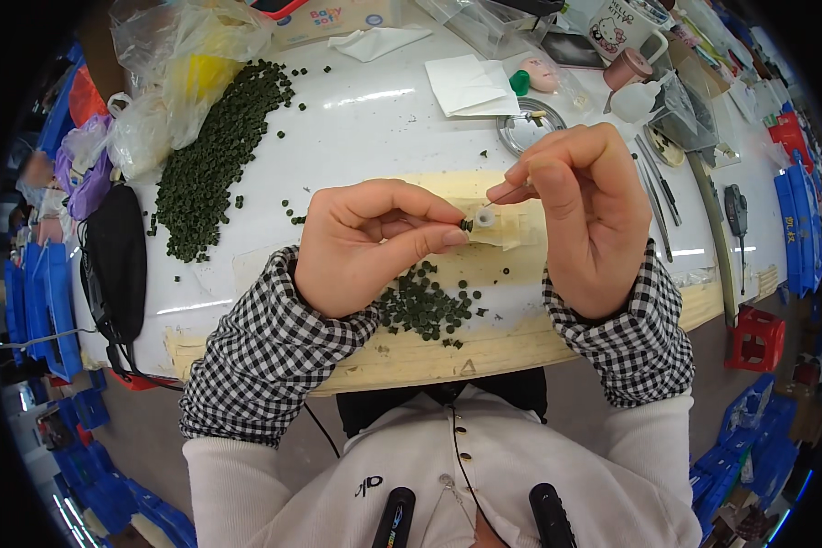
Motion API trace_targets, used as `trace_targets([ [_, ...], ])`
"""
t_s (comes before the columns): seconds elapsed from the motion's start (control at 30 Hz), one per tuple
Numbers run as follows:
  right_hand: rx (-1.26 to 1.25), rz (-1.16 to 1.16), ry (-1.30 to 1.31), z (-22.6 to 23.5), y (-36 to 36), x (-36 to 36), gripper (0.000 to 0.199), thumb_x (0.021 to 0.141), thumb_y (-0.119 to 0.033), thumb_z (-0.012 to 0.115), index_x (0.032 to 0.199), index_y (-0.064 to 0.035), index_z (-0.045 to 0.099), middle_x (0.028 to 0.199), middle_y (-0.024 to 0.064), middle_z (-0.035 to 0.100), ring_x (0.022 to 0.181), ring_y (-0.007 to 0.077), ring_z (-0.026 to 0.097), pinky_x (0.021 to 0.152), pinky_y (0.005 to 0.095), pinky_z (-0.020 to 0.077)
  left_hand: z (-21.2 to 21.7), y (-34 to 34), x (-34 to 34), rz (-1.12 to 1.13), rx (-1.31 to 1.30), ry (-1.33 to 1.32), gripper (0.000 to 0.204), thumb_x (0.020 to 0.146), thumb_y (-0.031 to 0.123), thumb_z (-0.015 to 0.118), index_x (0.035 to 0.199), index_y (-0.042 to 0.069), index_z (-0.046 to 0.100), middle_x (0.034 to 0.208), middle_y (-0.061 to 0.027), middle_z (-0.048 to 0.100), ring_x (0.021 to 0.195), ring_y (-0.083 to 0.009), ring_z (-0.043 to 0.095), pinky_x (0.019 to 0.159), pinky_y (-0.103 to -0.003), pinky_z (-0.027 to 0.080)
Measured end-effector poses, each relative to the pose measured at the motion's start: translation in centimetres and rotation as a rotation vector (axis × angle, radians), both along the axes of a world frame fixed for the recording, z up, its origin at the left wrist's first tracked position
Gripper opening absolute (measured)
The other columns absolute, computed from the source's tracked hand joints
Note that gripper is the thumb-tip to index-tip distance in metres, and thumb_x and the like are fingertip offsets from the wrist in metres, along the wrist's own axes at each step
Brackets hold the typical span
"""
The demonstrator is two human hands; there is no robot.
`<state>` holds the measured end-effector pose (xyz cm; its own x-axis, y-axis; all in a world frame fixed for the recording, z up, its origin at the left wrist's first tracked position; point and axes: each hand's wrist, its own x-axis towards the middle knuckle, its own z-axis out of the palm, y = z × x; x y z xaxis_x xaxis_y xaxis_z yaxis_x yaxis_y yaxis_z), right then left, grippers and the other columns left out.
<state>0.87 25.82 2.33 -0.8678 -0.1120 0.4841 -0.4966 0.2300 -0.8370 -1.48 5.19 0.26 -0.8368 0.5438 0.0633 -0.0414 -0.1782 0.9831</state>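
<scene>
My left hand [361, 242] pinches a small dark green part [466, 225] between thumb and forefinger. Close to its right, my right hand [589, 205] is closed on a thin stick-like tool [490, 203], whose tip points down toward a small white cup [485, 218]. The cup stands on a patch of yellowish tape [507, 236] on the table. Just in front of my hands lies a small heap of dark green round parts [425, 306]. Whether the tool's tip touches the cup or the part I cannot tell.
A larger heap of dark green parts [215, 155] spreads at the left beside clear plastic bags [169, 82] and a black pouch [119, 265]. White paper [470, 87], a round metal dish [525, 132], a mug [623, 32], tweezers [653, 205] and a grey-handled tool [735, 215] lie farther right.
</scene>
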Motion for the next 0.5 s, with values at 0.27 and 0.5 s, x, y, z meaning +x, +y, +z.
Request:
trace_targets([
  [0.27, 0.567, -0.12, 0.123, -0.81, -0.2, -1.21, 0.016, 0.081, -0.013, 0.07, 0.08, -0.0043, 0.056, 0.074, 0.0088, 0.056, 0.069, 0.0284, 0.056, 0.06, 0.0359, 0.0455, -0.13, -0.15, -0.09, 0.133, 0.021, 0.09, 0.013, 0.085, -0.008, 0.064, 0.098, -0.007, 0.063, 0.093, -0.0146, 0.068, 0.086, -0.0193, 0.069, 0.078, -0.027, 0.057],
  [0.5, 0.579, -0.116, 0.186, -0.48, -0.31, -1.09, 0.012, 0.078, -0.011, 0.072, 0.082, -0.0044, 0.063, 0.078, 0.0066, 0.059, 0.073, 0.0265, 0.057, 0.064, 0.0348, 0.0462, -0.17, -0.2, -0.09, 0.188, 0.047, 0.167, 0.014, 0.085, -0.009, 0.064, 0.099, -0.006, 0.064, 0.094, -0.0144, 0.068, 0.088, -0.0189, 0.068, 0.078, -0.027, 0.057],
])
